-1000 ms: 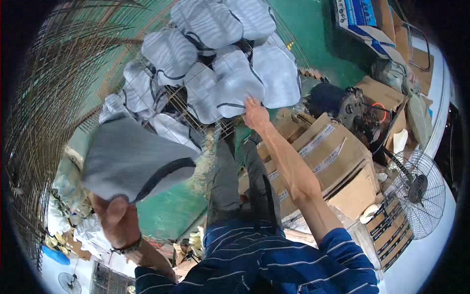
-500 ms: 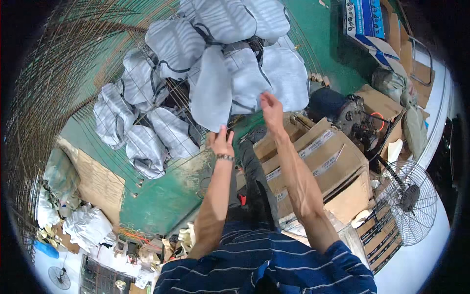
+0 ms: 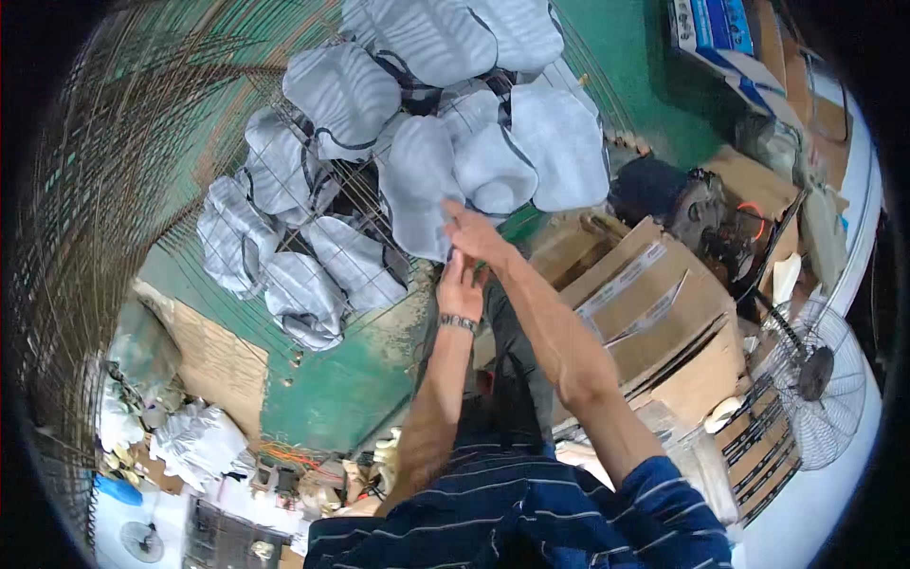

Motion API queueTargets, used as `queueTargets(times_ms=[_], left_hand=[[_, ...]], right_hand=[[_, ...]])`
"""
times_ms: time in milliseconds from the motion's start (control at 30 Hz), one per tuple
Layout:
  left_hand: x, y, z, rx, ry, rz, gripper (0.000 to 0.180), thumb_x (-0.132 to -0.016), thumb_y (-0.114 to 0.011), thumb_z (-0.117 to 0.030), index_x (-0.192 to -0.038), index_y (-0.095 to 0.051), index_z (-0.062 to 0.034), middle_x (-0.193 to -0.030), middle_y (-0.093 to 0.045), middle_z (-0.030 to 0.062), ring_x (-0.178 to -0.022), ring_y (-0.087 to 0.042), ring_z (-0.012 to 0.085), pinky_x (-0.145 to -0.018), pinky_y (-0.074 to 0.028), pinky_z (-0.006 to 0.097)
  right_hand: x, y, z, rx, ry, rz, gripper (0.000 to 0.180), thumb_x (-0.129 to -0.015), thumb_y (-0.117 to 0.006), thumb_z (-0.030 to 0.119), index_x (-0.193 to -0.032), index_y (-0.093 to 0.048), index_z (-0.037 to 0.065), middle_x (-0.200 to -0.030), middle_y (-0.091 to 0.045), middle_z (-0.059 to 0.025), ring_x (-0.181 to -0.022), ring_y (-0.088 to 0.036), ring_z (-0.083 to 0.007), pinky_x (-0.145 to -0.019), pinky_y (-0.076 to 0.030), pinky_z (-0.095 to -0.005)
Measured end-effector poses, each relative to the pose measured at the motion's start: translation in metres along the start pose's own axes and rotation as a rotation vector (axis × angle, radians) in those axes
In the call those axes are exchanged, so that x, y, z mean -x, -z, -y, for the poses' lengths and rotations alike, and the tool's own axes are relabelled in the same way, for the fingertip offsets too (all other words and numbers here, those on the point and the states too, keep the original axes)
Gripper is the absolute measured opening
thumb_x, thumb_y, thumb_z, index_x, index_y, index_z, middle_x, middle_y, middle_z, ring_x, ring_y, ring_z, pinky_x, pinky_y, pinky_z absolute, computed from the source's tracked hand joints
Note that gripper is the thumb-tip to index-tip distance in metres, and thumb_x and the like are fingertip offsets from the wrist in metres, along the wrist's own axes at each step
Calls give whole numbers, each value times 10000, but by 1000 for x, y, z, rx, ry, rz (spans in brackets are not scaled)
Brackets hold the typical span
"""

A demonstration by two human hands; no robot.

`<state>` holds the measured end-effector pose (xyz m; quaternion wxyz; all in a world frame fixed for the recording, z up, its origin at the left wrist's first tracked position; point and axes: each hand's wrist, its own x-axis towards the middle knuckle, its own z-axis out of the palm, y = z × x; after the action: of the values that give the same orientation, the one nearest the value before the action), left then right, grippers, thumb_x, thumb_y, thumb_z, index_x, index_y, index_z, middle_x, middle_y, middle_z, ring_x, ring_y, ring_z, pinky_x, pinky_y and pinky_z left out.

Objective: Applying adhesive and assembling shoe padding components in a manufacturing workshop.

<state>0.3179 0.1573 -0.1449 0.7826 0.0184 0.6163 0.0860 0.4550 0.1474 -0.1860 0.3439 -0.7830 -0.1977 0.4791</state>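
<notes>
A grey padded piece (image 3: 417, 175), soft-looking with a rounded outline, lies at the near side of a group of similar pads on a wire rack. Its lower edge reaches my hands. My left hand (image 3: 461, 292), palm up and wearing a bracelet at the wrist, has its fingertips closed on that edge. Just above it, my right hand (image 3: 477, 237) grips the pad's lower right edge, with a finger lying on the surface. Right beside this pad sits another grey pad (image 3: 493, 171) with dark edging and a curled lower end. The hands partly overlap, so their fingertips are not fully visible.
Other grey pads (image 3: 341, 90) spread over the wire rack (image 3: 355, 194). Bent wires (image 3: 114, 171) rise at the left. Near my right arm stand cardboard boxes (image 3: 654, 303), a dark machine (image 3: 678, 199) and a fan (image 3: 815, 375). A cardboard sheet (image 3: 223, 356) lies lower left.
My right hand has moved left and down from the neighbouring pad to the held pad, close to my left hand. The held pad now shows broader, and the neighbouring pad's lower end has curled up.
</notes>
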Motion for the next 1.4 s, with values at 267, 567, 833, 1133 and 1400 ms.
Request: queueTargets(times_ms=[267,567,833,1133,1400], left_hand=[[119,37,-52,-154,-94,196,525,-1039,-593,-228,-1494,-412,-41,-1520,-464,195,-1401,-472,373,-1173,-394,565],[110,38,-82,-380,-155,118,499,-1021,-622,-267,-1458,-489,-64,-1361,-609,145,-1286,-586,315,-1090,-490,512],[143,37,-25,-608,-57,403,484,-1022,-635,-223,-1440,-494,-24,-1249,-648,134,-1200,-614,287,-1051,-508,498],[264,163,121,-1218,319,1004,551,-1067,-543,-302,-1513,-411,-7,-1343,-615,134,-1234,-609,267,-1078,-493,479],[447,436,225,-2065,1114,1328,364,-1056,-578,-194,-1328,-578,49,-1230,-673,180,-1165,-655,303,-1008,-542,457]], right_hand=[[-24,-15,-20,-115,-74,-117,429,-968,-551,268,-1315,-612,23,-1183,-708,-228,-1077,-678,-406,-954,-524,-441],[54,57,7,-1261,-240,-84,352,-1051,-534,347,-1007,-679,30,-674,-511,32,-578,-431,-84,-490,-300,-245],[232,4,-30,-1372,-245,-441,273,-995,-590,304,-964,-685,50,-715,-568,3,-562,-488,-86,-457,-342,-249],[538,-250,-76,-1451,-247,-874,247,-958,-591,284,-930,-708,68,-701,-627,13,-577,-563,-89,-485,-454,-274],[752,-564,-58,-1588,-184,-1121,251,-956,-606,259,-880,-716,46,-754,-691,-36,-613,-618,-128,-512,-503,-304]])
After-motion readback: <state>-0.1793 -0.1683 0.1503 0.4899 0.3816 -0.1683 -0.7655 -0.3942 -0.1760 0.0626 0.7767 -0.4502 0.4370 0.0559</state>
